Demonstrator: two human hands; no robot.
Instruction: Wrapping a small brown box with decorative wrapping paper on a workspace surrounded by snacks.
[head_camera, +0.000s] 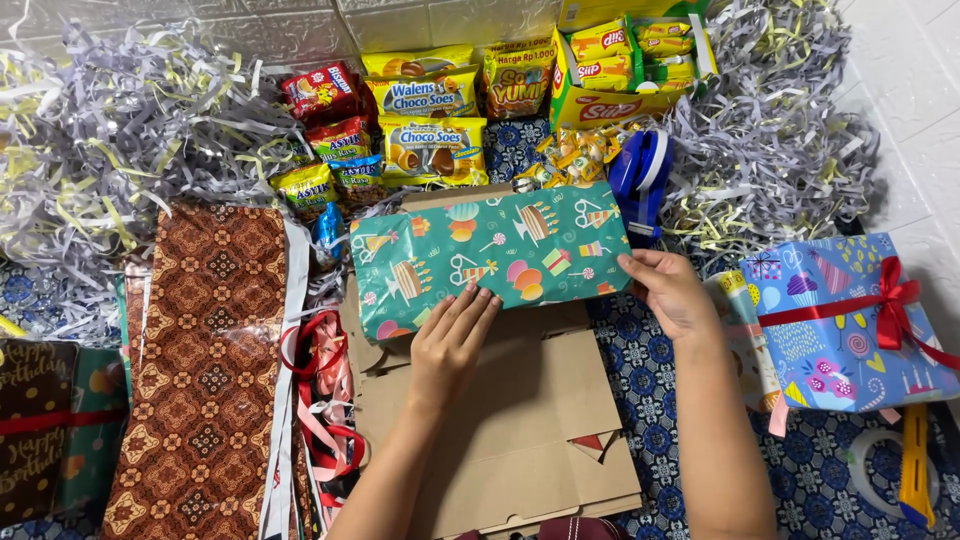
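A green gift-wrapped box (490, 255) is steadied on flattened cardboard (510, 430): the left hand (452, 340) is laid flat, fingers together, against its near edge, while its right end is pinched by the right hand (672, 292). Yellow and red snack packets (430, 120) are ranged behind, flanked by shredded paper (770, 140); a blue tape dispenser (642, 180) is partly hidden by the box.

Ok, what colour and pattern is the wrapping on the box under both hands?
Green wrapping printed with birthday cakes, party hats and sweets; it shows in the head view.
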